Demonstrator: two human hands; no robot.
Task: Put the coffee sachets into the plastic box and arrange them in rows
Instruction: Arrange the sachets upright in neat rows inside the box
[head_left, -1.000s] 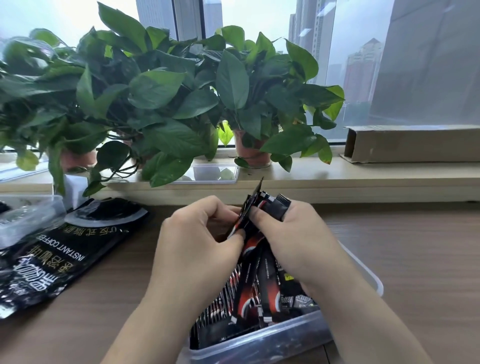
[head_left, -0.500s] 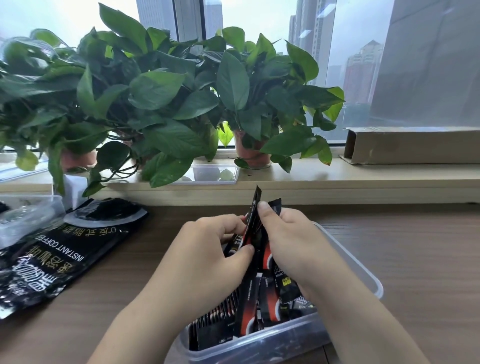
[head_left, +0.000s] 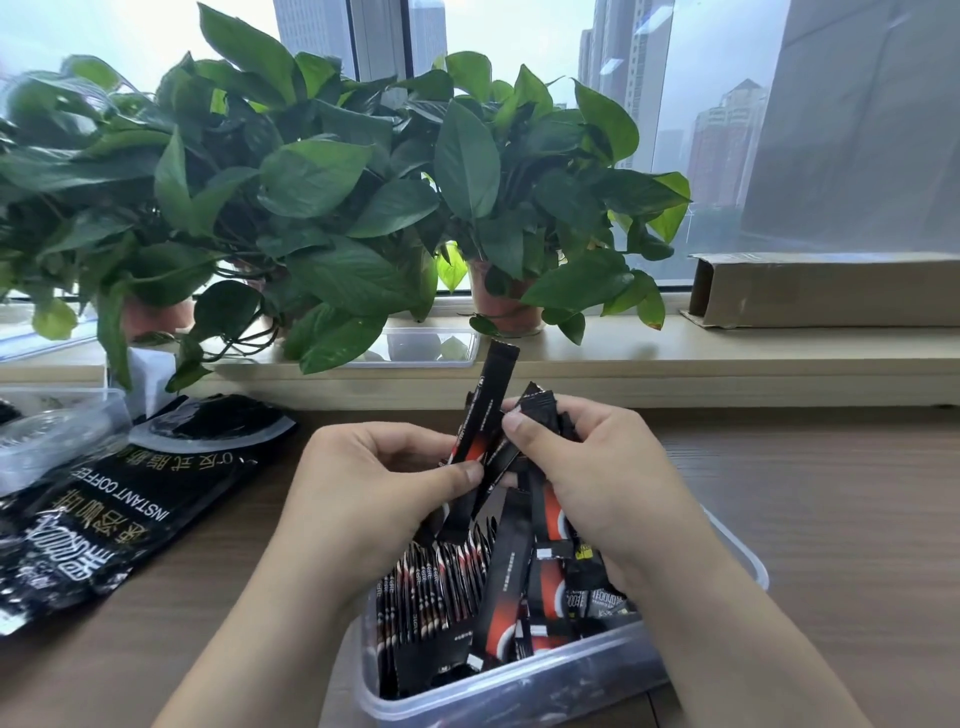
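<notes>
Fingers (head_left: 461, 475) of left hand (head_left: 374, 493) pinch one black-and-red foil coffee sachet (head_left: 485, 410), right hand (head_left: 597, 478) grips a loose bunch (head_left: 540, 415) above clear plastic box (head_left: 519, 696), presumably to feed rows singly.

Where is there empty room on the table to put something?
The brown wooden table is bare right of the clear plastic box, up to the windowsill. A smaller bare strip lies between that box and the black instant-coffee bag. Inside the box is crowded with black-and-red coffee sachets.
</notes>
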